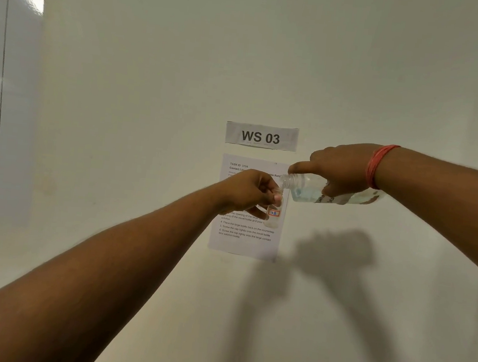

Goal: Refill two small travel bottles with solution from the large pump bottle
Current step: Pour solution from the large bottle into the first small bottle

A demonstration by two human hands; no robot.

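Note:
My right hand (338,169) grips a large clear bottle (307,189), tilted on its side with its open threaded neck pointing left. Pale blue liquid pools near the neck. My left hand (248,192) holds a small clear travel bottle (273,214) upright, a red-framed label on its side. The large bottle's mouth sits right above the small bottle's opening. My fingers hide the top of the travel bottle. No pump or cap is in view. Both arms are raised in front of a wall.
A "WS 03" sign (261,136) and a printed task sheet (245,234) hang on the cream wall behind the bottles. A whiteboard (4,97) with a ruled table is at the left. No table or counter shows.

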